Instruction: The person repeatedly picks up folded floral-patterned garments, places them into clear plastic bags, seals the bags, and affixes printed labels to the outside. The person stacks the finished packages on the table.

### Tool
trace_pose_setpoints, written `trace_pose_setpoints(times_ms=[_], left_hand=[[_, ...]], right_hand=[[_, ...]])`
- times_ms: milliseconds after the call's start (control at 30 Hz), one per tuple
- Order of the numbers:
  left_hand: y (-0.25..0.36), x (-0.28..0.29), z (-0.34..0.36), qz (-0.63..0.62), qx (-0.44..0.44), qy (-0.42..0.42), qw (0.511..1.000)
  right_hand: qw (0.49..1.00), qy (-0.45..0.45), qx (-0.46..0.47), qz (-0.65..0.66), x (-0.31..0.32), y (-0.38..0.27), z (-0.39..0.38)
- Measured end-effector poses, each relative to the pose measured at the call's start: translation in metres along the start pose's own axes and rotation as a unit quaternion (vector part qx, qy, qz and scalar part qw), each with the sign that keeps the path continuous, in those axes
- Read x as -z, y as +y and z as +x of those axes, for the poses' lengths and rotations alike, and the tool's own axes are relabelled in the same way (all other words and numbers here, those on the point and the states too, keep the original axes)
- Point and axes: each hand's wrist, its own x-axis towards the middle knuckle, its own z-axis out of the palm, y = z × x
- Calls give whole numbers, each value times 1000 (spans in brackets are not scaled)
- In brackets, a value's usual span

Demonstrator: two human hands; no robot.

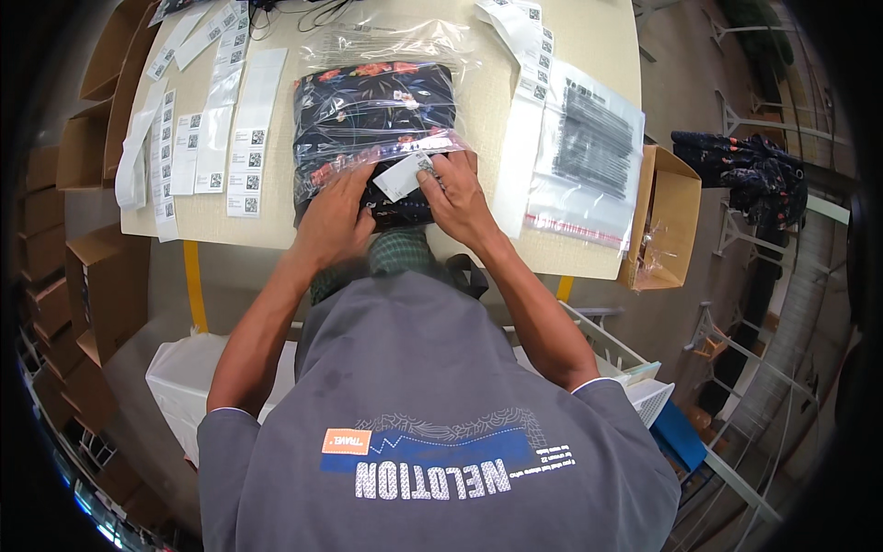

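A folded dark garment with an orange and blue flower print (377,106) lies at the table's near edge, partly inside a clear plastic bag (386,41). My left hand (336,216) is at the near left of the garment, fingers bent over the bag's edge; whether they pinch it is hidden. In my right hand (463,198), thumb and fingers close on a white tag (402,177) that lies over the garment near the bag's mouth. The right fingertips are partly under the plastic.
Strips of white labels (246,170) spread over the left of the table (262,230); another label strip (529,87) lies right of the garment. A stack of clear bags (589,147) sits at the right, beside an open cardboard box (676,221). Dark flowered garments (745,175) hang beyond it.
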Motion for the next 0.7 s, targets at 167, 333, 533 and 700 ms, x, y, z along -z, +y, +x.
trace_pose_setpoints(times_ms=[167,333,533,700], left_hand=[[13,10,5,-13,-15,23,1000],[17,11,12,39,-45,-36,998],[16,3,11,153,-14,35,988],[20,-4,3,186,25,84,979]], right_hand=[[997,-7,24,-72,-9,-4,6],[992,79,-63,-70,-33,-9,8],[990,133,-38,-30,-32,-6,3],[990,104,-49,-84,-1,-3,-27]])
